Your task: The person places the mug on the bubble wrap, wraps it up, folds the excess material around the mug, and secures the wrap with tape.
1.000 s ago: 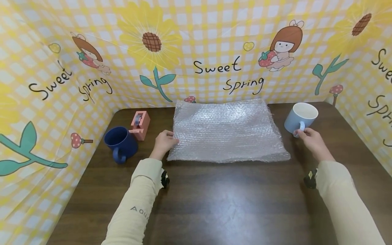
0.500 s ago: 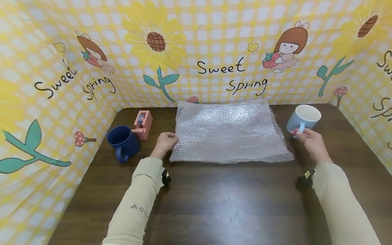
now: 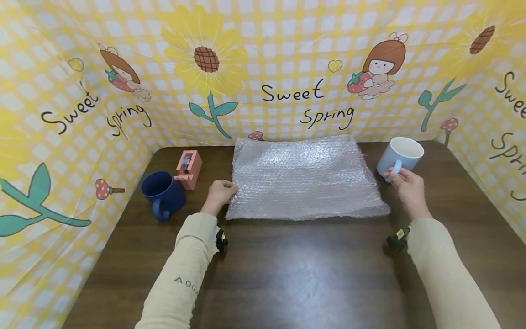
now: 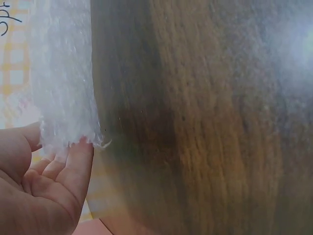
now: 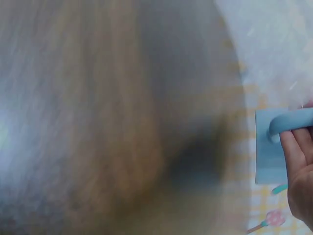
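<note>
Head view: left hand (image 3: 219, 196), thumb and fingertips brought together, little gap between them, pinching the near-left edge of a sheet of bubble wrap (image 3: 304, 178); right hand (image 3: 411, 189), fingers curled in on the handle (image 3: 397, 167) of a light blue mug (image 3: 404, 157), held closely

Bubble wrap: one clear sheet, roughly rectangular, edges uneven; extends from the left hand's grip rightward and away, its near-right corner stopping just short of the right hand

Light blue mug: white inside, mouth up; body directly beyond the right hand's grip, handle turned toward the person; whether the base touches the table (image 3: 287, 265) cannot be told

Dark blue mug (image 3: 164, 192): upright, left of the left hand's grip and apart from it, handle toward the person

Pink tape dispenser (image 3: 190, 176): beyond and left of the left hand's grip, just behind the dark blue mug; contact between the two unclear

Table: dark wood grain, beneath both hands

Printed cloth (image 3: 287, 36): yellow and white check, lettered "Sweet Spring", hung beyond both grips

Sleeves (image 3: 176, 278): pale, on both arms, a small dark device at each wrist
</note>
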{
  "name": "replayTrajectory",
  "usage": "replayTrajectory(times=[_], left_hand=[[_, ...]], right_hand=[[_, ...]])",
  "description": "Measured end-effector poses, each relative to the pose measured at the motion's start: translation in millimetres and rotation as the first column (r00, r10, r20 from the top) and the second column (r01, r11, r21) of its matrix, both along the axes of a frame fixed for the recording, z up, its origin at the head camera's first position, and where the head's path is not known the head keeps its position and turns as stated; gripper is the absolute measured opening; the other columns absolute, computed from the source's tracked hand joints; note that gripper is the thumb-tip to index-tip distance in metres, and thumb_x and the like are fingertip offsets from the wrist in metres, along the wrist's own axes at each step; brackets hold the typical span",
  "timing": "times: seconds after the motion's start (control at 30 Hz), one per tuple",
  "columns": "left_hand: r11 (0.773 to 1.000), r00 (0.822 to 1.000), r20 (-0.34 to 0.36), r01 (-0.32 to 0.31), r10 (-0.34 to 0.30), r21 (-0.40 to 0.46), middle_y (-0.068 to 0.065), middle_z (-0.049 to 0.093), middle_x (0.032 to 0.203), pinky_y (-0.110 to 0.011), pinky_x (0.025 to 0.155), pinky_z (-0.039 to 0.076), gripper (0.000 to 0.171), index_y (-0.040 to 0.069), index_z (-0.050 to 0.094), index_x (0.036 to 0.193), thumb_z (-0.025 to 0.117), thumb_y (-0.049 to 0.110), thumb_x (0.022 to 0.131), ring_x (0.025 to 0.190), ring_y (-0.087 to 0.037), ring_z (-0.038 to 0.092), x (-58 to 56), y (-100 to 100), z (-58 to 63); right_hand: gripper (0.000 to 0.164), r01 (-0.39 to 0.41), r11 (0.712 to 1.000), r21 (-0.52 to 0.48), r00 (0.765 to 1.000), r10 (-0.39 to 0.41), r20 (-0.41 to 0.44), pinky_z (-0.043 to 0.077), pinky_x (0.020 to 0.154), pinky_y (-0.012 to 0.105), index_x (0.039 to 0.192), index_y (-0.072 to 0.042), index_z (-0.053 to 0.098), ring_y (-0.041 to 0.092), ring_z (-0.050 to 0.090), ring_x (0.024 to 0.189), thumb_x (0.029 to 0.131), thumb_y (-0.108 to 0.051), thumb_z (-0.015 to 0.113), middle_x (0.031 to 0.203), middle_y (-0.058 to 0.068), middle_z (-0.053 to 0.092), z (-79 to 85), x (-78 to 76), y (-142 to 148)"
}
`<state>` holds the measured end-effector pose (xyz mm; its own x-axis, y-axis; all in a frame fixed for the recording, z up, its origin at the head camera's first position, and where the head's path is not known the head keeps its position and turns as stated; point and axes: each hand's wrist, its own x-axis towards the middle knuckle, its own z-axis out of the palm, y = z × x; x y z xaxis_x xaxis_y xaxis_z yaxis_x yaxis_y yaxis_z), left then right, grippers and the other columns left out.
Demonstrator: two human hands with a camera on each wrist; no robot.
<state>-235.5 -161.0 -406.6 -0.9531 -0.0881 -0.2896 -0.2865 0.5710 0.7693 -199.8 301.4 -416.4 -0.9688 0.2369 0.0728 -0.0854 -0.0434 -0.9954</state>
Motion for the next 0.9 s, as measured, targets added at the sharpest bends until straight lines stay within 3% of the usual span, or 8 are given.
replayTrajectory(times=[0.2, 0.4, 0.5, 0.6, 0.7, 0.8, 0.9], left_hand=[[1.0, 1.0, -0.013, -0.004, 0.004, 0.026, -0.012, 0.061, 0.091, -0.014, 0.057, 0.048, 0.033, -0.011, 0.059, 0.118, 0.055, 0.013, 0.095, 0.063, -0.004, 0.052, -0.7, -1.1, -1.5], [0.999, 1.0, -0.001, 0.006, -0.006, 0.047, -0.015, 0.061, 0.098, -0.015, 0.06, 0.048, 0.034, -0.01, 0.057, 0.12, 0.055, 0.013, 0.095, 0.069, -0.007, 0.053, -1.5, -2.9, -0.9], [0.999, 1.0, 0.003, 0.0, 0.0, 0.048, -0.016, 0.061, 0.1, -0.015, 0.06, 0.048, 0.035, -0.01, 0.057, 0.121, 0.055, 0.013, 0.095, 0.069, -0.007, 0.053, -2.2, -4.2, -0.8], [0.999, 1.0, 0.002, -0.003, 0.003, 0.051, -0.015, 0.06, 0.098, -0.015, 0.059, 0.048, 0.034, -0.011, 0.057, 0.12, 0.055, 0.012, 0.094, 0.068, -0.007, 0.053, -2.9, -4.6, -1.3], [0.999, 1.0, -0.003, -0.004, 0.004, 0.048, -0.014, 0.06, 0.096, -0.015, 0.058, 0.048, 0.033, -0.011, 0.057, 0.119, 0.055, 0.012, 0.094, 0.068, -0.007, 0.053, -3.2, -4.4, -1.6], [0.999, 1.0, -0.009, -0.005, 0.006, 0.043, -0.013, 0.06, 0.094, -0.015, 0.058, 0.047, 0.033, -0.011, 0.057, 0.119, 0.055, 0.011, 0.094, 0.068, -0.007, 0.053, -3.3, -3.4, -1.4], [0.999, 1.0, -0.007, -0.012, 0.012, 0.053, -0.011, 0.06, 0.09, -0.014, 0.057, 0.046, 0.033, -0.01, 0.057, 0.119, 0.055, 0.011, 0.094, 0.066, -0.006, 0.052, -3.4, -2.2, -0.7]], right_hand=[[0.025, 0.005, 1.0, 0.008, 0.998, -0.005, -0.067, 0.045, 0.073, 0.002, 0.083, -0.023, 0.068, -0.011, 0.064, 0.075, 0.094, -0.005, 0.055, 0.071, -0.02, 0.071, 20.0, -4.7, -15.1], [0.019, -0.017, 1.0, 0.013, 0.999, 0.018, -0.045, 0.046, 0.071, 0.005, 0.085, -0.021, 0.069, -0.01, 0.065, 0.076, 0.093, -0.006, 0.059, 0.071, -0.02, 0.071, 39.6, -7.3, -49.5], [0.011, -0.024, 0.996, 0.088, 1.0, 0.025, -0.005, 0.047, 0.073, 0.005, 0.1, -0.009, 0.068, -0.012, 0.064, 0.077, 0.092, -0.009, 0.061, 0.07, -0.025, 0.069, 46.6, -9.6, -75.4], [0.029, -0.049, 0.982, 0.181, 0.999, 0.046, 0.022, 0.046, 0.078, 0.005, 0.117, 0.006, 0.06, -0.015, 0.062, 0.076, 0.093, -0.01, 0.06, 0.068, -0.032, 0.065, 49.2, -12.4, -101.8], [0.035, -0.075, 0.977, 0.201, 0.997, 0.068, 0.039, 0.046, 0.081, 0.006, 0.12, 0.014, 0.056, -0.016, 0.061, 0.075, 0.093, -0.008, 0.06, 0.065, -0.034, 0.062, 46.2, -15.7, -127.0], [0.032, -0.089, 0.977, 0.194, 0.995, 0.081, 0.049, 0.047, 0.081, 0.009, 0.117, 0.012, 0.06, -0.014, 0.061, 0.074, 0.091, -0.006, 0.062, 0.074, -0.024, 0.07, 39.8, -19.1, -149.3], [0.029, -0.1, 0.974, 0.201, 0.994, 0.088, 0.071, 0.048, 0.08, 0.009, 0.115, 0.009, 0.063, -0.012, 0.062, 0.075, 0.09, -0.006, 0.064, 0.093, 0.002, 0.075, 32.4, -21.2, -168.6]])
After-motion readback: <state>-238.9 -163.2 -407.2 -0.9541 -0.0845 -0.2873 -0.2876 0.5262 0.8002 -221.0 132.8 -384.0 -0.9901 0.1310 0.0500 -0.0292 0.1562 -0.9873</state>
